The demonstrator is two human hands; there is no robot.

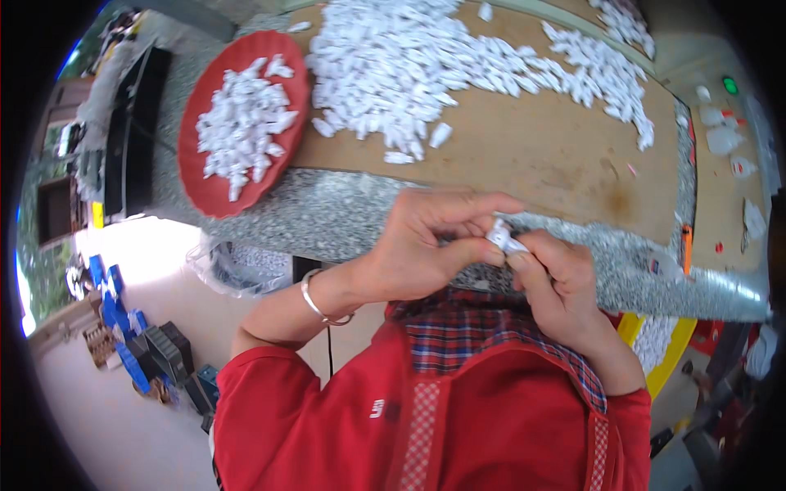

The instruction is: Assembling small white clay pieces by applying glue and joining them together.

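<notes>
A red tray (201,192) of small white plastic parts sits at the left end of the workbench (524,155). A larger loose pile of white parts (426,61) covers the brown board beside it. Below the bench edge, the left hand (417,250) reaches in from the left, a bangle (315,301) on its wrist, thumb and fingers closed onto one small white part (505,238). The right hand (557,286) meets it from below right and pinches the same part. The part lies between both sets of fingertips, equally near each hand; its long axis cannot be determined.

Small white plastic piece (505,238), seemingly pinched between fingertips.
</notes>
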